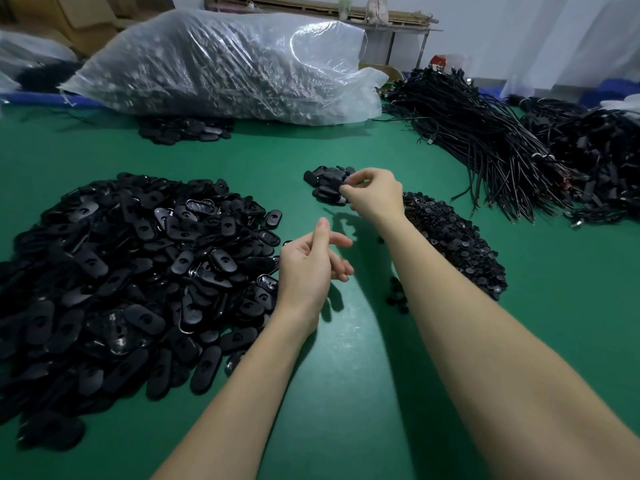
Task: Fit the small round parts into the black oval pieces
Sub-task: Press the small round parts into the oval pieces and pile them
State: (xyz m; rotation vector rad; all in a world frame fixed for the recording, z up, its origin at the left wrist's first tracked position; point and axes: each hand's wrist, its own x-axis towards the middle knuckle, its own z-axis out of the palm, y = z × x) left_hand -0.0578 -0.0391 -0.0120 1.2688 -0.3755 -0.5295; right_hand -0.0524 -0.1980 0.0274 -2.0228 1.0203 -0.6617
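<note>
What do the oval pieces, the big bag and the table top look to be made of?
Oval pieces: likely moulded black plastic, semi-gloss, with soft highlights on smooth faces.
Bag: thin clear plastic film, crinkled and shiny.
Table top: smooth matte green mat, perhaps rubber or vinyl; can't tell which.

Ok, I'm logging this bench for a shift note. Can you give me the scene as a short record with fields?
surface: green table
left pile: black oval pieces, large heap
right pile: small round parts, beside the right forearm
far small pile: oval pieces, at the right hand
left hand: raised over the table, fingers loosely curled, seems to hold nothing
right hand: reaching out, fingertips pinch a black piece at the far small pile
background: filled clear plastic bag; bundled black cables
</note>
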